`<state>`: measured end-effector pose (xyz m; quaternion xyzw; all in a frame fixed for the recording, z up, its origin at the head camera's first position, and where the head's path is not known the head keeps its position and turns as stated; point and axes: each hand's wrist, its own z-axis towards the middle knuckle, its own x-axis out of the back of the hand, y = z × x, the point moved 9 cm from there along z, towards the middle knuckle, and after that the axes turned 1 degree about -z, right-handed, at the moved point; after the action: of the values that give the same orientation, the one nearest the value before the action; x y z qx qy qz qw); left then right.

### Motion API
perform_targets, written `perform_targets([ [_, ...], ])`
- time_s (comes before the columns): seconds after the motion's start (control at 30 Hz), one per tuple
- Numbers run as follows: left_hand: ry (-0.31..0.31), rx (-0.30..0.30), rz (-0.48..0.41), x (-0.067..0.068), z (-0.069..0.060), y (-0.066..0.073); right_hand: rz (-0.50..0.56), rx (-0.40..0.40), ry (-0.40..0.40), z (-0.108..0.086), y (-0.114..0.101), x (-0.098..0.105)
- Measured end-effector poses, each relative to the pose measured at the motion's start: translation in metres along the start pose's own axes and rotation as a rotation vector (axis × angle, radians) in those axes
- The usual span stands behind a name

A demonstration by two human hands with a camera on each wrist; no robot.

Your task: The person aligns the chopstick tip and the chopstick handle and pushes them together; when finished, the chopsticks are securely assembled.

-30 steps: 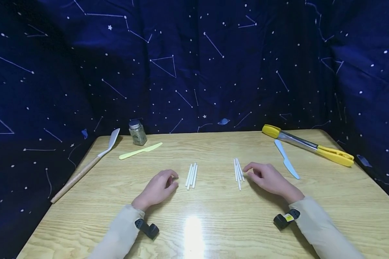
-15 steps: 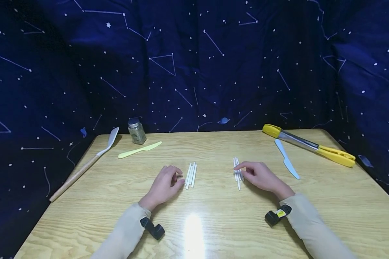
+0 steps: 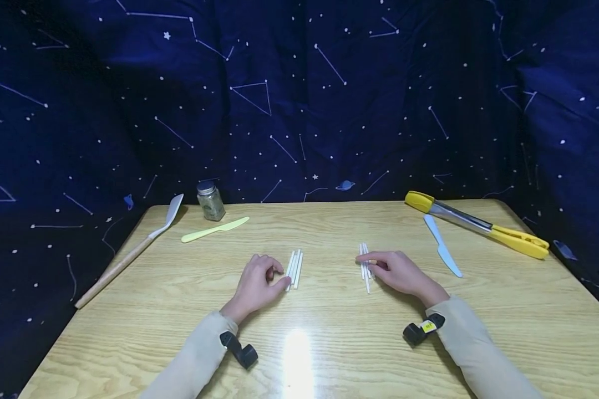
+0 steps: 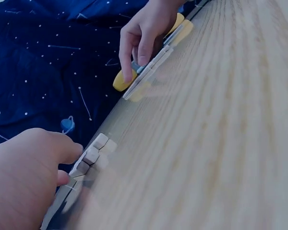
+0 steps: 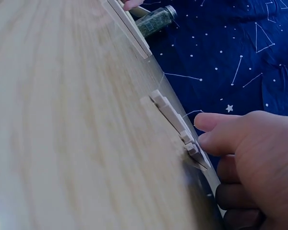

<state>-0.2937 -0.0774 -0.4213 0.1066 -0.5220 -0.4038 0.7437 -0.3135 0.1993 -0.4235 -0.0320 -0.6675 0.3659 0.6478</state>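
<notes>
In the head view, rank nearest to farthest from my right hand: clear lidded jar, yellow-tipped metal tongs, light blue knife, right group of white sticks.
1. Right group of white sticks: at your right hand.
2. Light blue knife: right side.
3. Tongs: right, past the knife.
4. Jar: back left.

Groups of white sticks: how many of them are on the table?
2. The left group lies at the left hand; the right group is partly covered by the right hand in the head view. Single sticks may be hidden there.
</notes>
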Motion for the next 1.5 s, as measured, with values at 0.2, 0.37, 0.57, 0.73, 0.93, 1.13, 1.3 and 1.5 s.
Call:
perform_targets([
  [0.2, -0.020, 0.015, -0.033, -0.002, 0.001, -0.001, -0.010, 0.038, 0.018, 0.001, -0.001, 0.004],
  [0.37, -0.034, 0.019, -0.036, -0.004, 0.000, -0.001, -0.026, 0.019, -0.005, 0.000, 0.001, 0.000],
  [0.57, -0.026, 0.027, -0.059, -0.004, -0.005, 0.000, -0.032, 0.050, -0.010, -0.003, 0.000, -0.004],
  [0.73, -0.008, 0.025, -0.041, -0.001, -0.007, 0.001, -0.025, 0.065, 0.000, -0.003, -0.002, -0.005],
  [0.93, 0.007, 0.054, -0.030, 0.000, -0.008, 0.001, -0.028, 0.040, -0.012, -0.001, 0.002, -0.006],
  [1.13, 0.008, 0.104, -0.047, -0.001, -0.007, 0.001, -0.011, 0.033, 0.026, -0.004, 0.002, -0.001],
  [1.3, 0.038, 0.164, -0.027, 0.001, -0.008, -0.001, -0.002, 0.039, 0.036, -0.003, 0.000, -0.002],
  [1.5, 0.069, 0.183, -0.008, 0.004, -0.008, 0.001, -0.023, 0.036, 0.080, -0.003, 0.001, -0.001],
])
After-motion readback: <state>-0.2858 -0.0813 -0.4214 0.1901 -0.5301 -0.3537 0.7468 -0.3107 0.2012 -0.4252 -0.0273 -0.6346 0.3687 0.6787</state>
